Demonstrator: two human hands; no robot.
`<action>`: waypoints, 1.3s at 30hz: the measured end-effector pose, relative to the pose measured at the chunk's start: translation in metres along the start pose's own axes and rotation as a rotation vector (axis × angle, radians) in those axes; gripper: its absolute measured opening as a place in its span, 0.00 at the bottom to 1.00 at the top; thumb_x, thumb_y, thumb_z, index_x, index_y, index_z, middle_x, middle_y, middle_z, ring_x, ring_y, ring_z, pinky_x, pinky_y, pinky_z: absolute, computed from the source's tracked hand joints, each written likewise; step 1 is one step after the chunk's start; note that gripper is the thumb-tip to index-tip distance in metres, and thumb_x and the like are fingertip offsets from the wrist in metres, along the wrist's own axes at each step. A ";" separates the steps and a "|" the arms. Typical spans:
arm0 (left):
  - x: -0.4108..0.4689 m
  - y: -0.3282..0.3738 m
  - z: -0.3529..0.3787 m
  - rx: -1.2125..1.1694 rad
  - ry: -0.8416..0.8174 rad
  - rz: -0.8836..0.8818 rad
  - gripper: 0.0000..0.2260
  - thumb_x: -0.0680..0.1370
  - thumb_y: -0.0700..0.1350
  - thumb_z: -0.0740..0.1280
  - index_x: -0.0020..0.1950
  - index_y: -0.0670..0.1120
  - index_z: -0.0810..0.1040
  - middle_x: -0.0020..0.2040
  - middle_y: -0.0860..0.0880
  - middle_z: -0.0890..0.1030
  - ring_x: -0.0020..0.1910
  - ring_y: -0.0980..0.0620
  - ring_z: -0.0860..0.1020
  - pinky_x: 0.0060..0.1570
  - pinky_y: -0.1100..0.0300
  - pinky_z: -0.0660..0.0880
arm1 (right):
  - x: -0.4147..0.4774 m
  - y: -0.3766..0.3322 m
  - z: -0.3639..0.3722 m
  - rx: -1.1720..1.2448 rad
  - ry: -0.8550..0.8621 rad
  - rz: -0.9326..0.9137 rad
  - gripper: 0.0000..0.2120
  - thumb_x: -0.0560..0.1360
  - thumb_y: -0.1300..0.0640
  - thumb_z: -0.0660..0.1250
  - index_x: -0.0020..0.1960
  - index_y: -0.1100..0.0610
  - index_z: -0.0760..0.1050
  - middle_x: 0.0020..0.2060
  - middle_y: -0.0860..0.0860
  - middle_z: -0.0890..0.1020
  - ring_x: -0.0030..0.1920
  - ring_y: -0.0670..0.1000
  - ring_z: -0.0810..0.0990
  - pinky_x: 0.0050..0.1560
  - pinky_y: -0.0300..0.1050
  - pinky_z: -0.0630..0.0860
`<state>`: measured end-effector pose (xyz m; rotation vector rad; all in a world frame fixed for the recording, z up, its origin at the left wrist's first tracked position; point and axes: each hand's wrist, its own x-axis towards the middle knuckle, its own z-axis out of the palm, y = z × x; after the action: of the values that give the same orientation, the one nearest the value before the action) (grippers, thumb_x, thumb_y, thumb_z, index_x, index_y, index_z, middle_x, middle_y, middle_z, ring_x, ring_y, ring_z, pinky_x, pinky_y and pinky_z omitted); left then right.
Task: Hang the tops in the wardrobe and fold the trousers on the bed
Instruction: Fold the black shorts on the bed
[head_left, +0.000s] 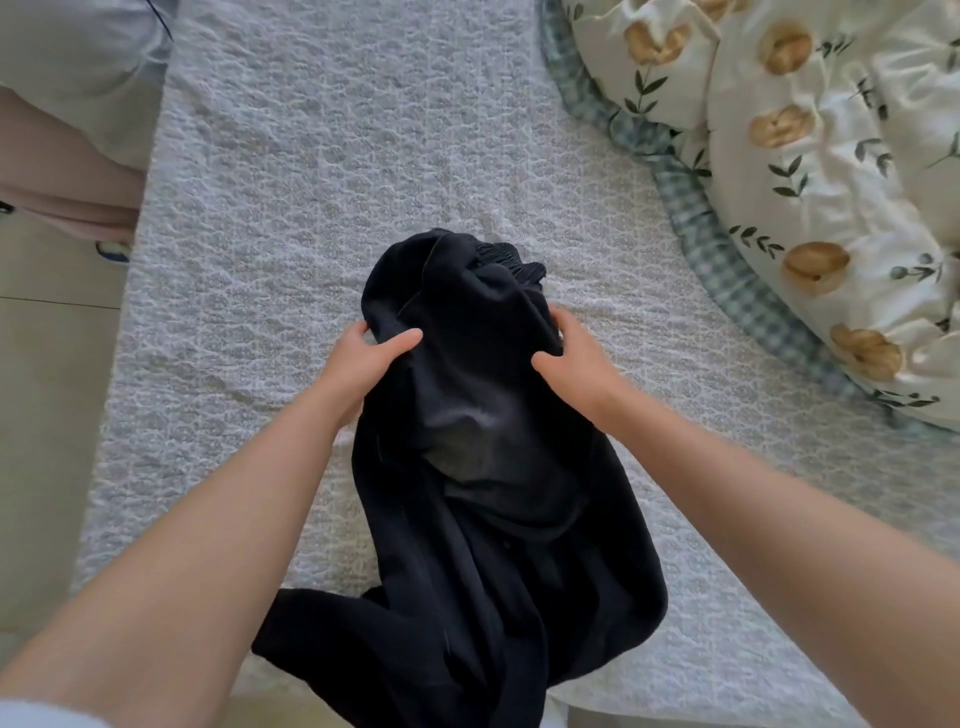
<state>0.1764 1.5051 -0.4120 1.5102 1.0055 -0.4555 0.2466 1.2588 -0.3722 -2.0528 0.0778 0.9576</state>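
- The left hand (363, 364), centre-left of the frame, grips the left edge of the black trousers (483, 441), thumb on top.
- The trousers lie crumpled mid-frame on the bed (249, 234), elastic waistband uppermost.
- The right hand (576, 358) grips their right edge likewise.
- A flowered quilt (831, 182) is heaped at the upper right.

The bed (311, 182) is white and bumpy. Black trousers (493, 519) lie in a heap on it. A flowery blanket (831, 182) sits on its right side.

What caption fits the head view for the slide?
Left grip and right grip hold crumpled black trousers on the bed, floral duvet to their right.
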 end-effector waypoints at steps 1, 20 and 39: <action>-0.002 0.005 0.002 0.005 -0.035 0.028 0.27 0.69 0.57 0.77 0.64 0.51 0.76 0.58 0.51 0.83 0.55 0.51 0.82 0.60 0.50 0.78 | -0.006 0.000 0.001 -0.014 0.006 -0.035 0.26 0.77 0.63 0.59 0.74 0.48 0.62 0.59 0.46 0.75 0.57 0.50 0.76 0.51 0.42 0.71; -0.168 0.062 0.085 -0.077 -0.119 0.083 0.31 0.59 0.45 0.70 0.64 0.50 0.74 0.51 0.45 0.82 0.47 0.45 0.81 0.41 0.52 0.79 | -0.193 0.009 -0.041 -0.207 -0.010 -0.439 0.09 0.80 0.54 0.60 0.59 0.53 0.75 0.39 0.46 0.76 0.38 0.43 0.74 0.42 0.38 0.71; -0.414 0.087 0.246 -0.075 -0.211 0.319 0.20 0.69 0.35 0.62 0.58 0.50 0.78 0.47 0.48 0.80 0.41 0.50 0.80 0.38 0.58 0.77 | -0.348 0.160 -0.242 -0.472 -0.122 -0.405 0.34 0.76 0.68 0.62 0.75 0.49 0.52 0.53 0.49 0.80 0.54 0.50 0.78 0.57 0.47 0.75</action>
<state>0.0819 1.1440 -0.0953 1.4871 0.5978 -0.3367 0.0864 0.8872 -0.1679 -2.2970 -0.6621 0.8951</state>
